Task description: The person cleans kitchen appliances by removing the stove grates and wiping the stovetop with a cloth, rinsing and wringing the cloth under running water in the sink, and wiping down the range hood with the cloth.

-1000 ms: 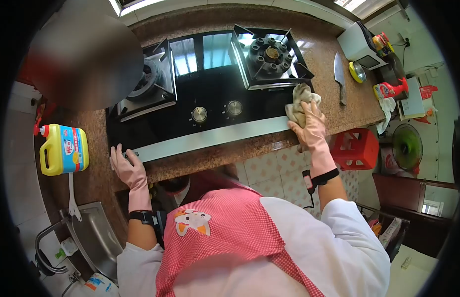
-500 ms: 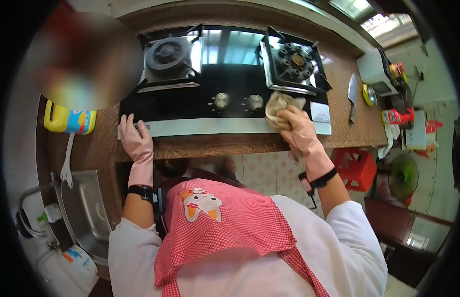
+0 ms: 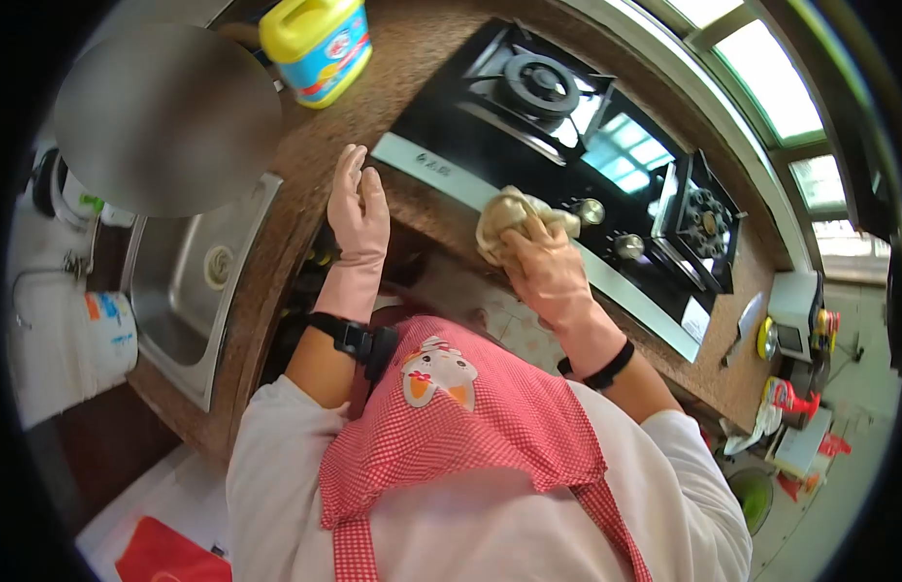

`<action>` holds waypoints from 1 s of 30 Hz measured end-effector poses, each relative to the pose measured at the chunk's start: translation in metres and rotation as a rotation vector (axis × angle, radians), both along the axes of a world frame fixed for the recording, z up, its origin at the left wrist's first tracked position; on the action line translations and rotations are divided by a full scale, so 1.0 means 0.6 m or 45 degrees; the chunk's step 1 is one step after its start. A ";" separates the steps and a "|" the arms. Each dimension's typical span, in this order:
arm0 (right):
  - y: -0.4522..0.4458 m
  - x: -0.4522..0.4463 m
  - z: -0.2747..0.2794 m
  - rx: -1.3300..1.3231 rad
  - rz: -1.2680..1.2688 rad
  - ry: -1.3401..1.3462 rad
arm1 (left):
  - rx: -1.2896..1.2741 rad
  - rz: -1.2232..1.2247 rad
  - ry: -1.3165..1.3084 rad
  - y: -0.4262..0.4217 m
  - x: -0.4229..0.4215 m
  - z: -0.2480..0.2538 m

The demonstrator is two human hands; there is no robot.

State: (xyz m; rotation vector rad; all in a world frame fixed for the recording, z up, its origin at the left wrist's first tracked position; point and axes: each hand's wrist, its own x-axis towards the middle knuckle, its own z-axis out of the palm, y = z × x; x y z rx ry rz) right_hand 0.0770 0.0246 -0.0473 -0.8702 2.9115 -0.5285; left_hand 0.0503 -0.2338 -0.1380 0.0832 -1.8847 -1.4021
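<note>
My right hand (image 3: pixel 546 272), in a pink glove, grips a crumpled beige cloth (image 3: pixel 514 215) against the silver front strip of the black gas stove (image 3: pixel 606 199). The cloth lies beside the two control knobs, one of them the round knob (image 3: pixel 590 211). My left hand (image 3: pixel 360 209), also gloved in pink, is by the counter's front edge at the stove's left corner. Its fingers are stretched out and nothing is in them. Whether it touches the counter I cannot tell.
Left of me is a steel sink (image 3: pixel 194 281). A yellow jug (image 3: pixel 320 53) stands on the brown counter (image 3: pixel 412 82) behind my left hand. Toward the right end lie a knife (image 3: pixel 744 328) and a red spray bottle (image 3: pixel 792 400). A blurred patch hides the upper left.
My view has turned to the left. My right hand has moved the cloth leftward along the stove's front strip, past the knobs. My left hand remains near the stove's left corner.
</note>
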 end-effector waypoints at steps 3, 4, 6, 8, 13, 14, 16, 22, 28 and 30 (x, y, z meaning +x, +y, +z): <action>-0.080 -0.042 -0.030 0.152 0.079 0.095 | 0.098 0.057 -0.062 -0.060 0.081 0.046; -0.109 -0.058 -0.033 0.183 0.135 0.097 | 0.094 0.115 -0.079 -0.082 0.111 0.055; -0.173 -0.090 -0.045 0.272 0.211 0.136 | 0.111 0.241 -0.118 -0.123 0.171 0.071; -0.245 -0.118 -0.064 0.387 0.254 0.214 | 0.134 0.402 -0.139 -0.152 0.235 0.082; -0.370 -0.203 -0.015 -0.472 0.279 -0.689 | 0.269 0.745 -0.282 -0.146 0.423 0.137; -0.377 -0.189 0.010 -0.730 0.180 -0.718 | 0.289 0.780 -0.285 -0.143 0.467 0.150; -0.377 -0.203 -0.036 -0.881 0.376 -0.383 | 0.287 0.923 -0.312 -0.132 0.554 0.166; -0.415 -0.171 -0.063 -0.065 0.836 0.029 | 0.401 1.321 -0.533 -0.120 0.780 0.167; -0.549 0.012 -0.026 0.436 1.195 0.195 | 0.380 1.276 -0.605 -0.180 0.850 0.207; -0.583 0.079 -0.003 0.502 1.348 0.300 | 0.331 1.176 -0.811 -0.212 0.853 0.247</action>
